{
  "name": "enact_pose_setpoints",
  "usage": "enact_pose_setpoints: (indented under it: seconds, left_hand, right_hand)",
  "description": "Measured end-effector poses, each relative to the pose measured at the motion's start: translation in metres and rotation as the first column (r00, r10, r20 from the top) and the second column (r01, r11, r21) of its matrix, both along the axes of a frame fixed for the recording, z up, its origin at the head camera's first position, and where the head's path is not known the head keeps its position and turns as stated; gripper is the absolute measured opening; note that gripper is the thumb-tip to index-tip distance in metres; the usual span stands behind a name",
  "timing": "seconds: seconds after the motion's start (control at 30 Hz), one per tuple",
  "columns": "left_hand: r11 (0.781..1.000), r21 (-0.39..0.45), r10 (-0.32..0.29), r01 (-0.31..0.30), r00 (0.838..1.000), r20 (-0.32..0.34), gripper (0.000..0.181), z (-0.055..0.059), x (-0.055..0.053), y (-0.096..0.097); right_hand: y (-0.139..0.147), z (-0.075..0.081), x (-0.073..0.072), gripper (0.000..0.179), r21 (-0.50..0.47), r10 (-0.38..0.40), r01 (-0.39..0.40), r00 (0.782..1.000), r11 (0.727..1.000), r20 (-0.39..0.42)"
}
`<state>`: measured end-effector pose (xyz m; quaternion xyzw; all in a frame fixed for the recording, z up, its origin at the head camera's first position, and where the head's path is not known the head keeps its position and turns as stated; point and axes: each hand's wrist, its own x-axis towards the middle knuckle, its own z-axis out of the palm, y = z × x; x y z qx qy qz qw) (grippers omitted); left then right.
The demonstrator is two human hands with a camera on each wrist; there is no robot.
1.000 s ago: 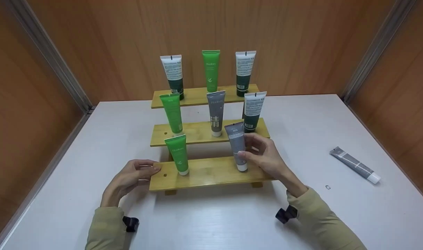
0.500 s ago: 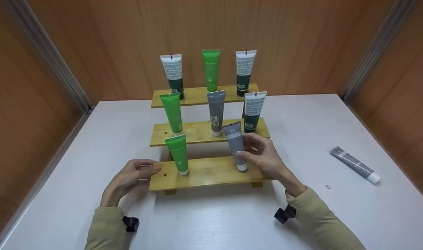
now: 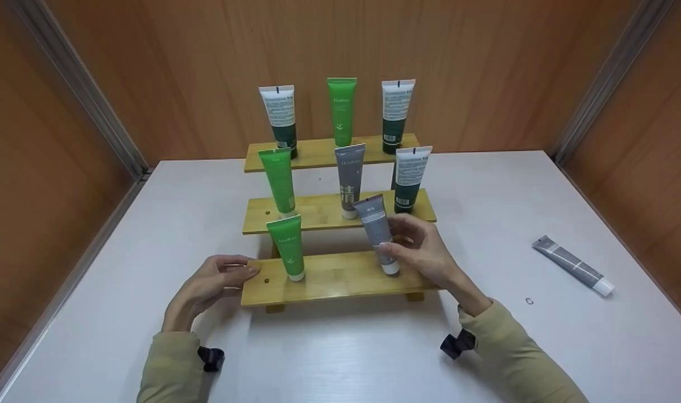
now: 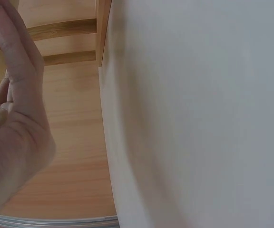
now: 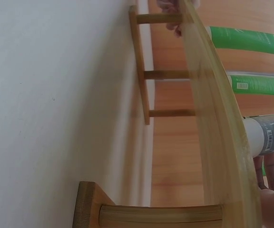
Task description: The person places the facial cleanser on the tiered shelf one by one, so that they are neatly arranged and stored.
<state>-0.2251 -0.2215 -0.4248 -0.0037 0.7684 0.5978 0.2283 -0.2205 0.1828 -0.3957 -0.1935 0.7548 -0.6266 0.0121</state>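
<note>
A three-tier wooden display stand [image 3: 340,280] faces me, with squeeze tubes standing cap-down on its boards. My left hand [image 3: 209,282] pinches the left end of the lowest board; the left wrist view shows that hand [image 4: 23,104] at the upper left. At the right of this board, my right hand [image 3: 427,254] holds a grey squeeze tube [image 3: 378,226] between thumb and fingers. The tube leans left, its white cap [image 5: 254,137] down at the board. A green tube [image 3: 287,246] stands on the same board's left part.
Green, grey and white-and-dark-green tubes [image 3: 412,176] stand on the middle and top boards behind. Another grey tube [image 3: 572,266] lies on the white table [image 3: 340,358] at right, near a small ring [image 3: 529,301]. Wooden walls [image 3: 206,67] enclose the table's back and sides.
The held grey tube's top has tipped farther left while its cap stays at nearly the same spot. My right hand has shifted slightly left. The left hand keeps its hold on the board.
</note>
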Motion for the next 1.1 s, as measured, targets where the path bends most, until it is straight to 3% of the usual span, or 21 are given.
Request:
enact_pose_setpoints:
  seconds: [0.5, 1.1]
  left_hand:
    - [0.999, 0.033, -0.023, 0.023, 1.000, -0.002, 0.052, 0.001, 0.000, -0.001]
    - [1.000, 0.015, 0.001, -0.001, 1.000, 0.005, 0.050, 0.001, 0.000, 0.000]
  right_hand:
    - [0.000, 0.001, 0.000, 0.050, 0.029, -0.011, 0.011, 1.000, 1.000, 0.004]
    - [-0.012, 0.004, 0.002, 0.049, 0.022, 0.003, -0.002, 1.000, 1.000, -0.022]
